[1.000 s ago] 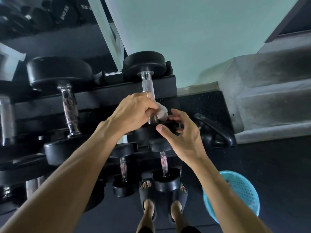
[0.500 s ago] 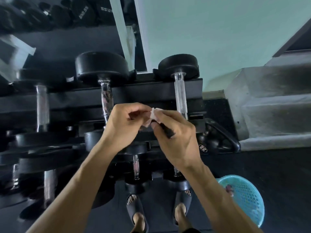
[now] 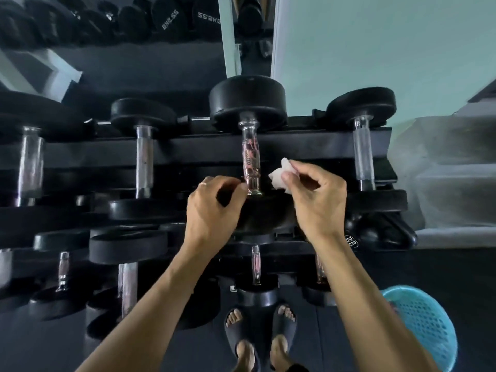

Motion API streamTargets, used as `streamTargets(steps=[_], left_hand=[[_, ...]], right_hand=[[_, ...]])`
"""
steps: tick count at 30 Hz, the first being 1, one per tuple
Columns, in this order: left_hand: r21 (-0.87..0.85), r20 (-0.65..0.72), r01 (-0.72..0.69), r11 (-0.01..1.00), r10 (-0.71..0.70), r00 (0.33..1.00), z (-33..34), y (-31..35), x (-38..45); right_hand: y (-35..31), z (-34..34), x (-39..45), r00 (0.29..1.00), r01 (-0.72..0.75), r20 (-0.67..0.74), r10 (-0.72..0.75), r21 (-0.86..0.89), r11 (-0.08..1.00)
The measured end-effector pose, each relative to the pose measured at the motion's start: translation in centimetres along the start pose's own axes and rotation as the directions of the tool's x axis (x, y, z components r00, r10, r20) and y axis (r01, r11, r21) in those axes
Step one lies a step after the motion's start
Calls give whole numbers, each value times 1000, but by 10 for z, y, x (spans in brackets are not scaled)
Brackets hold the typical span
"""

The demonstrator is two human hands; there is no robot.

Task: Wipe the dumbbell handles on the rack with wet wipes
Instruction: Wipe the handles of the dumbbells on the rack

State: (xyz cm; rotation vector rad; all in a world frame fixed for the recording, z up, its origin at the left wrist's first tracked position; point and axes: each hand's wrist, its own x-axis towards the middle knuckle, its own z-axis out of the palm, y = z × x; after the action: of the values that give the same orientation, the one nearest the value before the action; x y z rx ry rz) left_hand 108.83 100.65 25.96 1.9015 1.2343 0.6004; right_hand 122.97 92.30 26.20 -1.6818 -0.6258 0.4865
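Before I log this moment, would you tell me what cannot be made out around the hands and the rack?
All from the head view:
- Left hand: fingertips are motion-blurred, so contact with the centre handle is unclear.
- Near weight of that dumbbell: largely hidden behind both hands.
- Wipe: partly covered by the right hand pinching it; its dirt or dampness cannot be judged.
- Blue basket: cut off by the frame edge and the right forearm; contents unseen.

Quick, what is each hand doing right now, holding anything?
Left hand: fingers curled near the bottom of the middle dumbbell handle; whether it grips anything cannot be told.
Right hand: pinching a crumpled white wipe.
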Motion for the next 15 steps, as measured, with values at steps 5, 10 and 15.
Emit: streamTargets(steps=[5, 10, 15], left_hand=[[-91, -32, 68, 994, -72, 997, 25, -21, -4], [-211, -70, 73, 975, -89, 994, 35, -26, 1], [-218, -84, 35, 975, -54, 995, 37, -33, 4]], right_hand=[[16, 4, 30, 999, -15, 37, 19, -114, 993], [23, 15, 71, 998, -26, 59, 36, -162, 986], [19, 48, 97, 990, 58, 137, -45, -93, 994]])
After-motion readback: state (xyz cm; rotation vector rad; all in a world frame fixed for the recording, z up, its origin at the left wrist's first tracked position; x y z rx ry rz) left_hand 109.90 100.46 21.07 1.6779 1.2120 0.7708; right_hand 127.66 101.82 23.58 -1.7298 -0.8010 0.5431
